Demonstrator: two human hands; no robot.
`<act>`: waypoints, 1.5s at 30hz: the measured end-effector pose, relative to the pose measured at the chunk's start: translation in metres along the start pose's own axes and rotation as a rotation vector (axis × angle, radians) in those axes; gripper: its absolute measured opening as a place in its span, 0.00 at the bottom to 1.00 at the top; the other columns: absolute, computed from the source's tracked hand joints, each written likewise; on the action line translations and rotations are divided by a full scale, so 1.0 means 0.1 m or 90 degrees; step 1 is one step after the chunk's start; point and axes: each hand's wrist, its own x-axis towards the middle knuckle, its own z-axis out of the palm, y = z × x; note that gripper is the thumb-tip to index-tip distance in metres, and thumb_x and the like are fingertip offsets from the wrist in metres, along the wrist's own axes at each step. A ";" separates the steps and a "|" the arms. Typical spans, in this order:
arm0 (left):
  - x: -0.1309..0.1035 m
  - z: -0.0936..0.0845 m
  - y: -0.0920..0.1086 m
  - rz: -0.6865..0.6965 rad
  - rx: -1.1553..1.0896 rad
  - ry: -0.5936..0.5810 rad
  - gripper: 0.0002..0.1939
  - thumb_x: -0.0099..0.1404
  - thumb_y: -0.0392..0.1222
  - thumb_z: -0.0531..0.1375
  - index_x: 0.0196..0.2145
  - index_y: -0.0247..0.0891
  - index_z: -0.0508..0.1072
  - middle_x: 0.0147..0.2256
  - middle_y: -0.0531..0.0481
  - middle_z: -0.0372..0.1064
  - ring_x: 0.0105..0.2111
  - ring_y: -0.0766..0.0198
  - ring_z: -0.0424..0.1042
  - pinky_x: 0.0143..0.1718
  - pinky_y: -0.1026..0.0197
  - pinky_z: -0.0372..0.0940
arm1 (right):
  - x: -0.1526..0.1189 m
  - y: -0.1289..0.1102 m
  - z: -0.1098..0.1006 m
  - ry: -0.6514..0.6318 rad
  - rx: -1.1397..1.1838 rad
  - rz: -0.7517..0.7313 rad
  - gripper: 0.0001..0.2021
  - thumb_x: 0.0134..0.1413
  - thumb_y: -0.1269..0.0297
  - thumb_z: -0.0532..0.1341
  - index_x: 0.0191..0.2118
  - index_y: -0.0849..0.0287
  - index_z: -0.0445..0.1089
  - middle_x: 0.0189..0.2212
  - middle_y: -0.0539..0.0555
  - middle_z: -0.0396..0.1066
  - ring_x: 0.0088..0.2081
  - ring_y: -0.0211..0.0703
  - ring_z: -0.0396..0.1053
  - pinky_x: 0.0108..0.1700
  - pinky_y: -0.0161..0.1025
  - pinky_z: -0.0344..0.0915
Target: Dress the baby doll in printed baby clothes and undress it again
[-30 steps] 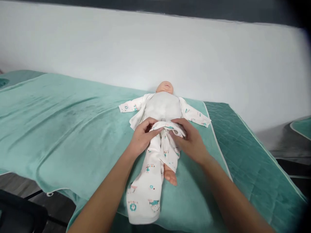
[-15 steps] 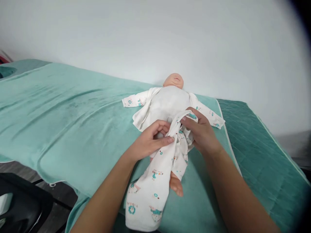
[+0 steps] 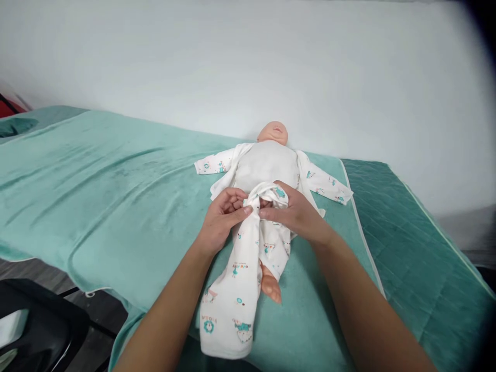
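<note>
A baby doll (image 3: 267, 165) lies on its back with its head toward the wall, wearing a white printed jacket (image 3: 323, 181) that hangs open at the front. White printed baby pants (image 3: 232, 294) are bunched at the waist between my hands. One pant leg covers a leg of the doll, and a bare foot (image 3: 271, 285) sticks out of its cuff. The other pant leg lies flat toward me. My left hand (image 3: 222, 219) pinches the waistband on its left side. My right hand (image 3: 296, 214) grips the waistband opposite, with some fingers hidden inside the cloth.
A light green sheet (image 3: 116, 206) covers the bed under the doll. Darker quilted cloth (image 3: 418, 248) shows at the right. The white wall (image 3: 232, 62) stands behind. At lower left is a black chair or stool (image 3: 46, 320) with a white item (image 3: 13, 326) on it.
My right hand has moved left and slightly down with the waistband, closer to my left hand. The pants' waist is now gathered into a loop between both hands.
</note>
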 end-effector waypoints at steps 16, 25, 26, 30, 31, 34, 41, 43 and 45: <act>-0.02 -0.01 0.06 -0.034 0.065 -0.144 0.29 0.57 0.41 0.69 0.55 0.44 0.69 0.42 0.49 0.71 0.43 0.62 0.69 0.44 0.63 0.63 | 0.03 0.10 0.08 0.164 0.068 0.017 0.11 0.57 0.53 0.61 0.36 0.54 0.68 0.30 0.47 0.66 0.33 0.40 0.63 0.36 0.36 0.61; -0.02 0.00 0.05 -0.055 -0.095 -0.060 0.28 0.56 0.40 0.68 0.54 0.44 0.69 0.42 0.49 0.73 0.40 0.61 0.73 0.44 0.60 0.66 | -0.01 0.06 0.08 0.086 0.058 0.006 0.15 0.55 0.50 0.65 0.40 0.55 0.71 0.34 0.49 0.71 0.36 0.42 0.66 0.40 0.38 0.63; 0.00 -0.01 0.04 -0.046 -0.114 -0.047 0.28 0.56 0.38 0.68 0.54 0.43 0.70 0.42 0.49 0.74 0.40 0.61 0.73 0.45 0.60 0.66 | -0.03 0.04 0.05 0.042 0.052 0.014 0.16 0.53 0.51 0.67 0.42 0.55 0.71 0.34 0.49 0.71 0.36 0.42 0.67 0.40 0.38 0.63; 0.02 -0.04 0.01 -0.050 -0.103 -0.019 0.27 0.56 0.36 0.66 0.54 0.43 0.71 0.35 0.52 0.73 0.35 0.65 0.73 0.42 0.63 0.66 | -0.07 -0.04 0.00 -0.128 -0.019 0.039 0.18 0.48 0.56 0.70 0.44 0.57 0.73 0.37 0.50 0.73 0.38 0.44 0.68 0.40 0.39 0.63; 0.01 -0.04 0.01 -0.053 -0.085 -0.021 0.26 0.58 0.36 0.66 0.55 0.44 0.70 0.35 0.53 0.73 0.35 0.66 0.72 0.42 0.63 0.65 | -0.08 -0.05 0.00 -0.141 -0.021 0.040 0.17 0.49 0.56 0.69 0.44 0.58 0.73 0.38 0.51 0.74 0.39 0.44 0.69 0.41 0.39 0.64; -0.01 -0.01 0.01 -0.036 -0.006 -0.052 0.28 0.61 0.41 0.66 0.59 0.44 0.67 0.44 0.49 0.73 0.44 0.62 0.72 0.47 0.62 0.65 | -0.07 0.01 0.02 -0.076 0.048 0.030 0.16 0.52 0.58 0.68 0.46 0.57 0.72 0.40 0.52 0.75 0.41 0.45 0.70 0.43 0.40 0.65; -0.03 -0.01 0.03 -0.084 0.099 -0.131 0.22 0.58 0.44 0.69 0.48 0.41 0.71 0.40 0.50 0.73 0.38 0.64 0.71 0.39 0.65 0.64 | 0.00 0.19 0.01 0.072 0.212 0.013 0.13 0.53 0.55 0.67 0.41 0.53 0.70 0.36 0.48 0.74 0.37 0.43 0.70 0.40 0.39 0.66; -0.03 -0.01 0.02 -0.100 0.038 -0.100 0.15 0.60 0.44 0.68 0.43 0.39 0.72 0.35 0.53 0.71 0.33 0.67 0.69 0.35 0.66 0.63 | 0.00 0.17 0.02 0.062 0.167 -0.001 0.13 0.54 0.54 0.66 0.41 0.54 0.71 0.37 0.49 0.74 0.39 0.43 0.69 0.41 0.38 0.66; -0.04 0.00 0.01 -0.086 -0.033 -0.075 0.12 0.61 0.44 0.66 0.40 0.39 0.70 0.34 0.53 0.69 0.32 0.68 0.68 0.36 0.66 0.63 | -0.01 0.13 0.03 0.031 0.105 -0.007 0.14 0.55 0.53 0.65 0.42 0.56 0.72 0.38 0.50 0.74 0.39 0.43 0.69 0.41 0.37 0.65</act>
